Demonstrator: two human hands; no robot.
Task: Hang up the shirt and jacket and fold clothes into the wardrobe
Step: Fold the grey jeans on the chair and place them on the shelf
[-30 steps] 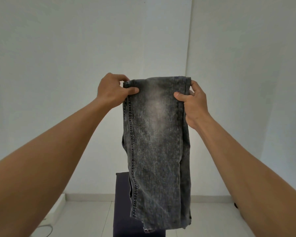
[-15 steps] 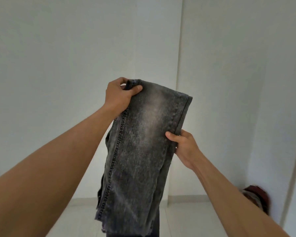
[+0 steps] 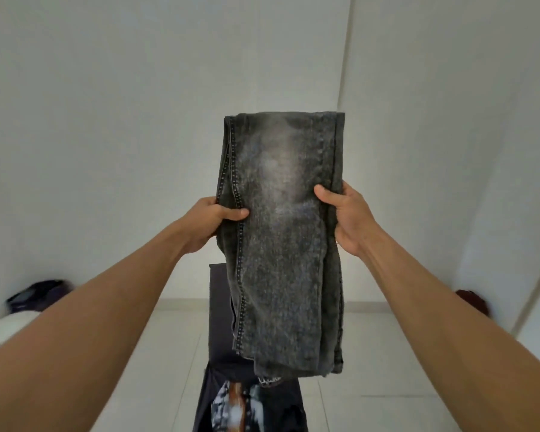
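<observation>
The left hand [image 3: 214,218] and right hand [image 3: 345,213] each grip one side edge of the folded grey jeans [image 3: 281,244], thumbs in front, holding them in mid-air above a printed dark garment [image 3: 247,400]. Step in hand: folding. The next move probably calls for another halving fold.

The jeans [image 3: 281,244] are thick grey cloth, rough and speckled, with a pale faded patch and little stitches down one side. The black cloth [image 3: 290,413] below looks soft. The floor [image 3: 371,353] tiles are smooth; the walls [image 3: 106,120] are matt.
</observation>
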